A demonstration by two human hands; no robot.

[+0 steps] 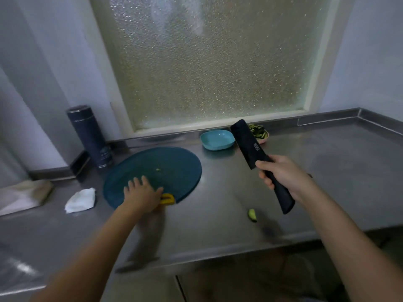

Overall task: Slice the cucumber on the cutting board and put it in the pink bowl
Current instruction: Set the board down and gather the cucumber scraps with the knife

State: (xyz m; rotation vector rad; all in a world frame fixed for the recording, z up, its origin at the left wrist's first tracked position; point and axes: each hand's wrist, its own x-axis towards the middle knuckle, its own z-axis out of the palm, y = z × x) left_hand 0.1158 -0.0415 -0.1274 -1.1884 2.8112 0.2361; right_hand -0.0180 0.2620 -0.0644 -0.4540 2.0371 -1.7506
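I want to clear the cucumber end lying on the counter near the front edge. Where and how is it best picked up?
Pinch the cucumber end across its narrow middle, coming straight down from above: it is small, lies flat on the counter, and nothing crowds it. Probably use the left hand, which only rests on the cutting board; the right hand holds the knife.

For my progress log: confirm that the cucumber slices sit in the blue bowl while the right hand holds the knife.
Wrong bowl. The head view shows the cucumber slices in the pink bowl; the blue bowl beside it is empty. The right hand does hold the knife.
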